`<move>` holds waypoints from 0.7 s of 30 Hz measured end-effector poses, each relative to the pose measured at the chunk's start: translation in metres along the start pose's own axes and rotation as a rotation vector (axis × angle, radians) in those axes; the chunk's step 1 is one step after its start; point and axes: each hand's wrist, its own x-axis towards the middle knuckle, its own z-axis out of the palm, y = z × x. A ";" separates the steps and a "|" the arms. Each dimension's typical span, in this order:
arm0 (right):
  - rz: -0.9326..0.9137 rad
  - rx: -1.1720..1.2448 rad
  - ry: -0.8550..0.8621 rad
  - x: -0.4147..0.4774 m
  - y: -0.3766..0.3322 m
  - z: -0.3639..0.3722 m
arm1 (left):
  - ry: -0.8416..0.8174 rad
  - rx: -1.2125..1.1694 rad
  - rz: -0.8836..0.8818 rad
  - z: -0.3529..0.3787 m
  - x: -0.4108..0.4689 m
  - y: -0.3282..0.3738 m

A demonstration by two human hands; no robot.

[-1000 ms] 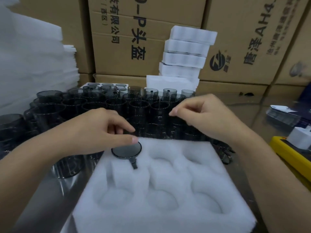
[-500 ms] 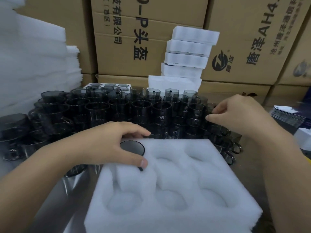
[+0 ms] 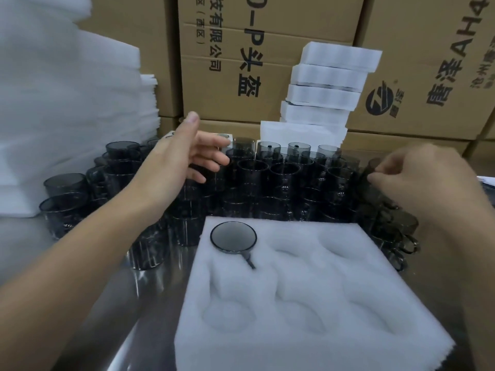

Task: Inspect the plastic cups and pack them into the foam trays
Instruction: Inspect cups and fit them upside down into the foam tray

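At the far left, a tall pile of white foam sheets (image 3: 53,116) rises out of frame, so its full height is hidden. The left hand (image 3: 184,156) hovers over the crowd of smoky plastic cups (image 3: 284,180) with its fingers spread and nothing in its grasp.

Below it, on the metal worktop (image 3: 93,303), lies the foam tray (image 3: 321,303). A single cup (image 3: 233,236) sits mouth-down in the far-left pocket, its handle pointing toward the tray's middle. The other five pockets that show are empty, so I judge the packing of this tray barely begun, with dozens of loose cups waiting behind it. Farther back, a stack of closed foam trays (image 3: 329,84) leans against cardboard cartons (image 3: 267,49); these look finished, though their contents are hidden.

At the right, the right hand (image 3: 426,180) curls its fingers at the rim of a cup on the edge of the group. Motion blur and dark plastic keep me from telling whether it really grips that cup or only touches it. The cups behind the wrist are a tangled blur.
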 end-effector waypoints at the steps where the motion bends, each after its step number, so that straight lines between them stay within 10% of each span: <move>1: -0.045 0.115 0.064 -0.002 -0.004 -0.002 | 0.012 0.001 -0.011 0.002 0.000 -0.001; 7: -0.194 0.804 0.147 -0.014 -0.037 0.012 | 0.050 -0.181 -0.165 0.019 -0.008 -0.002; 21: -0.345 0.974 0.119 -0.025 -0.074 0.061 | -0.233 -0.523 -0.346 0.045 -0.025 0.000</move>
